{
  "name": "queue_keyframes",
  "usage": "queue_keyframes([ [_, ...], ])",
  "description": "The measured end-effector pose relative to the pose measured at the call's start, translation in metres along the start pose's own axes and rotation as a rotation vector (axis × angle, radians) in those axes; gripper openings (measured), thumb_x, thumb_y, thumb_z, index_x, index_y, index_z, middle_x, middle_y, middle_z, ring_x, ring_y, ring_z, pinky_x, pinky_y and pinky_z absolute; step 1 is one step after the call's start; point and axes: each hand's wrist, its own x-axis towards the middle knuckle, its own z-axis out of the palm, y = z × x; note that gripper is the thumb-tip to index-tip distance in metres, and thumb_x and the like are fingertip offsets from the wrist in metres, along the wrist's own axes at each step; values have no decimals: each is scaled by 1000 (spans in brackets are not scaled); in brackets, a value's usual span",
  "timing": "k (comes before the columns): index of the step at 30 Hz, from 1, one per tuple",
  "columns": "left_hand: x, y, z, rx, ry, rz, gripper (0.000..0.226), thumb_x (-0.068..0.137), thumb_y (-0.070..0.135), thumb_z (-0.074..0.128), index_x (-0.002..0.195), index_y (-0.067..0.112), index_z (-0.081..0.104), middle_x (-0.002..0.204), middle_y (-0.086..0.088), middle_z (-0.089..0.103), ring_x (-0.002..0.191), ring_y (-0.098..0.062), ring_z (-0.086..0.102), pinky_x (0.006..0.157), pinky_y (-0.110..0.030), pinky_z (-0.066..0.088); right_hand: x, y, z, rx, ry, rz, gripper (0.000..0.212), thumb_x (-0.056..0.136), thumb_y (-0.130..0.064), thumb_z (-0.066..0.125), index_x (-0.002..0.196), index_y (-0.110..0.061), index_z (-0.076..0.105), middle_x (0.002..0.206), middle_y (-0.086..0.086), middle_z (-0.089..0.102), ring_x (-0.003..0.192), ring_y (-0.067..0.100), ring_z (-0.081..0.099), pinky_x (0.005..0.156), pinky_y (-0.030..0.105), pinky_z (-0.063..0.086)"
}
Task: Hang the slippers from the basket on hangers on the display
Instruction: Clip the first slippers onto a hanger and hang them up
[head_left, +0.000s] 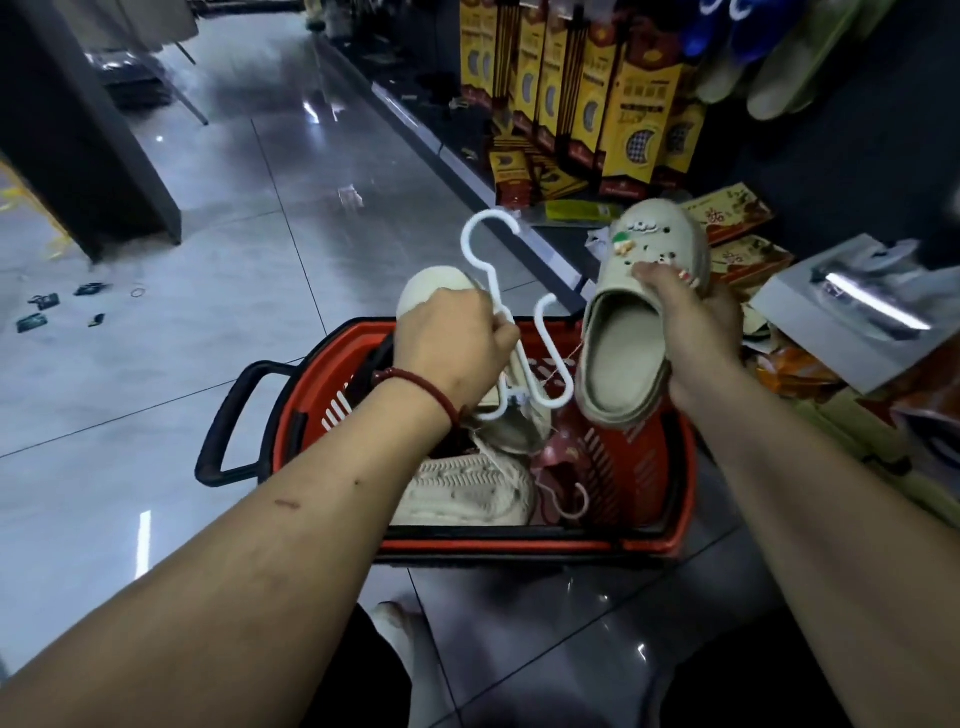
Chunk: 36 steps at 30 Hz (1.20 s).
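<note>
Red basket (519, 545), lower centre, holds more shoes. Above its right rim the right hand (691, 322) grips a beige slipper (618, 358). At centre, the left hand (447, 338) grips the white hanger (498, 291). Likely next: fit the slipper onto the hanger's free hook.

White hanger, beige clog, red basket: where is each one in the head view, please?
white hanger (494, 296), head view, on its stem below the top hook.
beige clog (621, 358), head view, on its insole.
red basket (519, 545), head view, on its near rim.
</note>
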Motion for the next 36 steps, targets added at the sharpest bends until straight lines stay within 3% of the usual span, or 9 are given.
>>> queue_keyframes([
  [6, 8, -34, -17, -437, 73, -285, 38, 88, 31, 45, 61, 10, 62, 53, 4, 68, 50, -14, 67, 69, -36, 59, -8, 26, -14, -556, -444, 111, 58, 76, -35, 83, 125, -23, 55, 110, 4, 68, 90, 22, 68, 69, 31, 55],
  [10, 6, -36, -17, -559, 40, -273, 36, 95, 26, 46, 66, 11, 61, 58, 3, 71, 47, -16, 66, 66, -31, 58, -12, 43, 3, -904, -498, -127, 106, 64, -47, 85, 152, -27, 31, 146, 4, 51, 130, 26, 53, 107, 45, 46],
  [15, 12, -30, 0, -791, -119, -273, 29, 105, 19, 45, 85, 6, 62, 68, -4, 61, 60, -21, 56, 64, -37, 50, -32, 41, 25, -708, -860, -152, 96, 59, -29, 84, 144, -32, 39, 132, -18, 57, 122, 4, 54, 102, 29, 48],
  [17, 13, -28, 5, -927, -218, -295, 27, 106, 21, 46, 93, 3, 63, 77, -12, 61, 70, -24, 54, 68, -40, 46, -40, 47, 29, -748, -808, -239, 85, 68, -27, 88, 140, -24, 42, 115, -20, 58, 107, 1, 56, 84, 14, 44],
  [23, 13, -27, 0, -1302, -321, -452, 28, 100, 23, 46, 89, 12, 68, 93, -16, 61, 82, -30, 56, 68, -36, 47, -47, 54, 34, -995, -529, -357, 67, 66, -58, 75, 116, -22, 49, 109, 0, 66, 99, 27, 66, 85, 43, 55],
  [27, 13, -35, -10, -1339, -501, -397, 51, 89, 62, 52, 98, 13, 63, 86, 0, 65, 75, -14, 61, 69, -28, 51, -52, 52, 33, -1154, -398, -453, 61, 76, -56, 70, 114, -17, 43, 118, 5, 57, 104, 32, 59, 76, 39, 49],
  [30, 7, -33, -9, -1231, -558, -314, 21, 89, 22, 73, 104, 13, 61, 86, -6, 70, 78, -22, 71, 66, -29, 58, -58, 51, 37, -1166, -284, -518, 66, 73, -54, 71, 116, -14, 42, 122, 11, 48, 113, 34, 51, 74, 39, 44],
  [32, 5, -32, -3, -1207, -449, -384, 28, 86, -8, 66, 108, 8, 58, 88, -17, 67, 75, -30, 73, 62, -33, 60, -60, 50, 39, -1162, -211, -556, 70, 71, -58, 71, 115, -11, 44, 121, 12, 47, 113, 34, 48, 77, 42, 47],
  [36, 8, -40, 3, -1334, -198, -487, 13, 94, -6, 61, 104, 1, 66, 95, -28, 69, 88, -46, 72, 76, -56, 61, -62, 45, 42, -1125, -148, -600, 76, 69, -63, 70, 114, -8, 46, 122, 14, 48, 114, 35, 46, 85, 46, 46],
])
